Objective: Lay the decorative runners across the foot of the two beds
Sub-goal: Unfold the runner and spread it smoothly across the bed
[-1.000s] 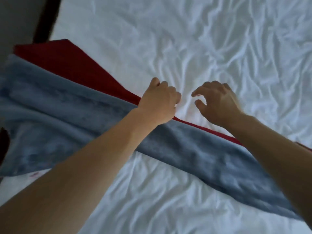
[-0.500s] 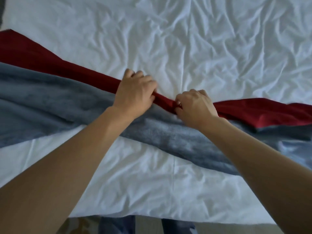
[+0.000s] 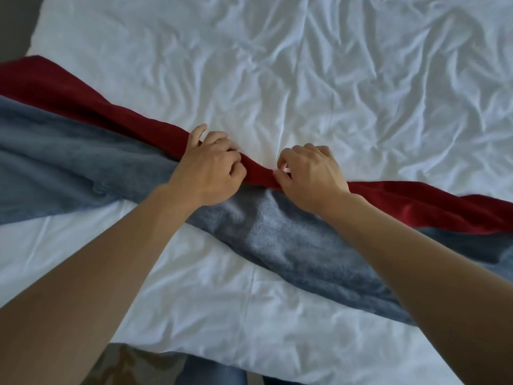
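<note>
A long runner lies across the white bed (image 3: 305,79), running from far left to lower right. Its near face is grey-blue (image 3: 277,232) and its far edge is dark red (image 3: 133,118). It is bunched and narrow in the middle, wider at both ends. My left hand (image 3: 211,168) pinches the red edge at the middle of the bed. My right hand (image 3: 311,173) pinches the same red edge a short way to the right. Both forearms reach over the grey-blue part.
The bed's near edge runs along the bottom, with patterned floor (image 3: 130,365) and my blue trouser legs (image 3: 216,370) below it. A dark strip (image 3: 16,20) shows past the bed's far left corner. The sheet is heavily creased.
A second ago my right hand hovered open above the sheet. Both hands came down and closed on the red edge. The view shifted right and back, showing the bed's near edge.
</note>
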